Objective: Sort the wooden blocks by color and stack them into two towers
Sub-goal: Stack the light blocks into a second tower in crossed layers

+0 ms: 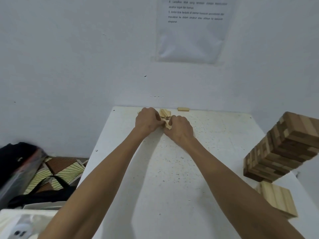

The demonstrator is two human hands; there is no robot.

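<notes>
A white table [164,178] holds a low pale stack [278,199] nearest, then a mixed tower [283,147]. Farther off, the left hand [148,121] and right hand [180,129], together, pinch pale blocks [165,114], likely light, stiff, smooth; best squeezed by the long sides. One loose block [183,109] lies beyond.

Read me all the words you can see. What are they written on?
All on the paper sheet stuck to the wall:
Top line: cut off, unreadable.
"4. Laraskan blok yang" (rest blurred)
"struktur tegak dan kemas"
"5. Ambil blok berbaki di sekitar kawasan" (end blurred)
"masukkan ke dalam struktur atau alihkan ke" (end blurred)
"simpanan"
</notes>
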